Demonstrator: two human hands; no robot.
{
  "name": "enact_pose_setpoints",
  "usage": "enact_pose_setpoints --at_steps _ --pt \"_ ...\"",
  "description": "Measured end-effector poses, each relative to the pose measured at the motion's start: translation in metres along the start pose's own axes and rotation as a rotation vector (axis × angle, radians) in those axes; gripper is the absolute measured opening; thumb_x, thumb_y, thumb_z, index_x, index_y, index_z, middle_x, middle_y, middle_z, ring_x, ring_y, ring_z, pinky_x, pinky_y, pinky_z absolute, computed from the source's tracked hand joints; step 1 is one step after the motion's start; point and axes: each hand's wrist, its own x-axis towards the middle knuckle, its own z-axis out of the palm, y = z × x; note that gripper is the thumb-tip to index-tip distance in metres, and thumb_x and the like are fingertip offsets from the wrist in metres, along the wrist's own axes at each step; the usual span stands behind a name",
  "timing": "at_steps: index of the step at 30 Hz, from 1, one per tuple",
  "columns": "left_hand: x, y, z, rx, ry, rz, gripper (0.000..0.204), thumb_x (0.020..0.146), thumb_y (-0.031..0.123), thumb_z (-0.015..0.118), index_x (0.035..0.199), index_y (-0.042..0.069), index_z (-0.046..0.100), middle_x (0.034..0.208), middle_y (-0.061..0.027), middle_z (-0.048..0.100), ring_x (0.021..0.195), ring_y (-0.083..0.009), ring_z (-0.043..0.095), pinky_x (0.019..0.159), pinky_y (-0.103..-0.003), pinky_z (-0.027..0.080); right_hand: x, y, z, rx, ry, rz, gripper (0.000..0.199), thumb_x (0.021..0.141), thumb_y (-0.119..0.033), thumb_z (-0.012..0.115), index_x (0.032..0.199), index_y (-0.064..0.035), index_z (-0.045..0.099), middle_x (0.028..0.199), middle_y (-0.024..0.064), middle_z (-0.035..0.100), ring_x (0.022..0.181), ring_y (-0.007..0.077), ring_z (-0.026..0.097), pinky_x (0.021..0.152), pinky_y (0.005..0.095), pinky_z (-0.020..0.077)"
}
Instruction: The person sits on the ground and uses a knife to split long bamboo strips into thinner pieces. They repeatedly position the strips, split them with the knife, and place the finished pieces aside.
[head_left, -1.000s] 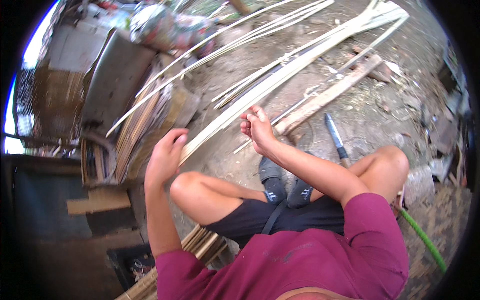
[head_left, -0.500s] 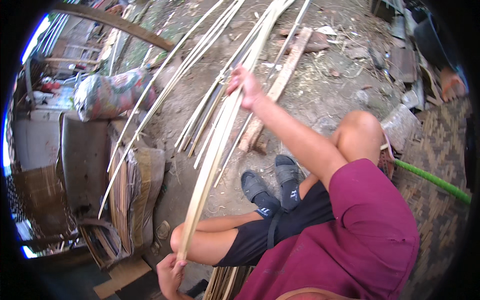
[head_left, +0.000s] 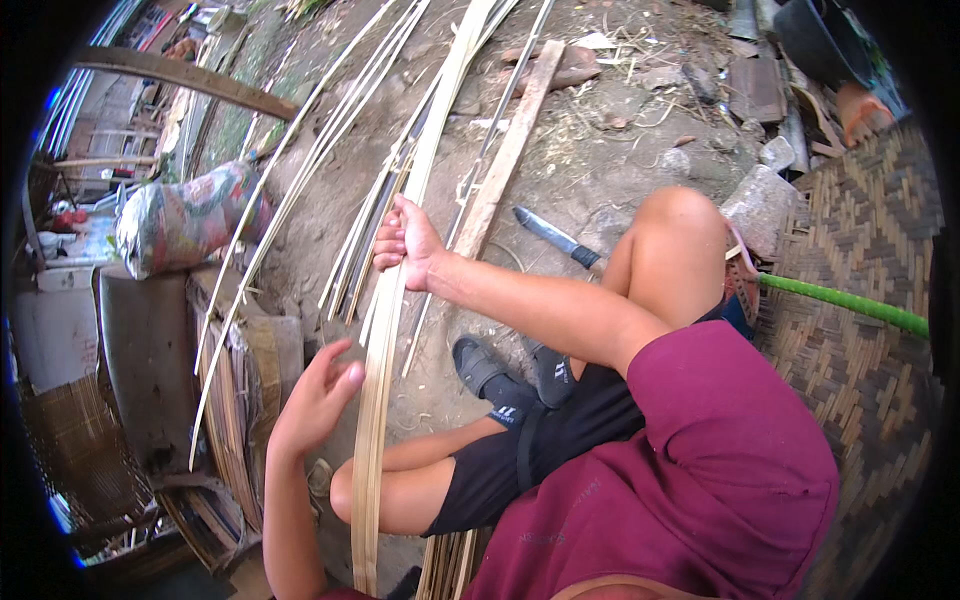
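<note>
A bundle of long, pale bamboo strips [head_left: 372,440] runs from the far ground past my bent left knee to the lower edge of the view. My right hand [head_left: 410,245] is closed round the bundle partway along its length. Left of the strips, my left hand [head_left: 318,395] is raised with its fingers apart and nothing in it. Its fingertips are close to the bundle, and I cannot tell whether they touch it. More thin strips [head_left: 350,255] lie on the dirt beyond my hands.
A flat wooden plank [head_left: 510,150] lies on the ground beside a knife [head_left: 555,235]. To the left are a stuffed sack [head_left: 185,215] and a stack of slats [head_left: 225,420]. A woven mat [head_left: 850,250] and a green pole [head_left: 850,295] are at right.
My left hand has let go of the bundle's near end and moved up beside it. My right hand has come nearer and left, and the strips have shifted toward me. The knife now shows.
</note>
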Motion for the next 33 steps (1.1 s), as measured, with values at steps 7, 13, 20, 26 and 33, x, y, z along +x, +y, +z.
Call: enact_pose_setpoints --at_steps 7,13,20,26,33 --pt "0.13 0.036 0.063 -0.673 -0.269 -0.215 0.041 0.101 0.039 0.059 0.12 0.003 0.054 0.077 -0.0036 0.06 0.059 -0.0117 0.054 0.053 -0.026 0.048 -0.005 -0.02 -0.018 -0.168 0.032 -0.077 0.044 0.1 -0.057 0.046 0.083 -0.0159 0.049 0.06 -0.0041 0.043 0.049 0.0107 0.038 0.048 0.0277 0.0379" --pt "0.135 0.064 0.09 -0.731 -0.298 -0.219 0.032 0.1 0.038 0.062 0.099 0.008 0.051 0.062 0.0047 0.046 0.048 -0.0046 0.04 0.046 -0.022 0.038 0.011 -0.252 -0.086 -1.132 0.596 -0.745 0.046 0.1 -0.042 0.054 0.124 -0.0038 0.053 0.102 0.0134 0.067 0.09 0.0242 0.063 0.081 0.0372 0.052" --pt "0.09 0.014 0.108 -0.765 -0.151 -0.162 0.042 0.103 0.045 0.051 0.11 0.004 0.057 0.075 -0.0045 0.06 0.053 -0.0114 0.055 0.047 -0.025 0.047 -0.053 -0.411 -0.171 -1.091 1.595 -1.225 0.105 0.085 -0.04 0.072 0.154 0.0069 0.009 0.159 0.0298 0.02 0.149 0.04 0.02 0.121 0.0496 0.0217" --pt "0.095 0.011 0.117 -0.875 -0.255 -0.15 0.039 0.107 0.039 0.045 0.115 0.003 0.056 0.085 -0.0072 0.063 0.068 -0.0155 0.063 0.061 -0.03 0.055 -0.057 -0.443 -0.204 -0.707 1.014 -0.963 0.059 0.096 -0.031 0.063 0.144 -0.0058 0.039 0.118 0.017 0.062 0.062 0.0224 0.063 0.06 0.0367 0.0528" --pt "0.094 -0.002 0.128 -0.942 -0.168 -0.275 0.03 0.104 0.038 0.051 0.108 0.008 0.052 0.073 -0.0003 0.052 0.056 -0.01 0.045 0.049 -0.026 0.039 0.038 -0.228 -0.115 -1.511 0.85 -0.898 0.035 0.106 -0.026 0.038 0.128 -0.0039 0.053 0.115 0.0177 0.065 0.101 0.0293 0.064 0.091 0.0436 0.0495"
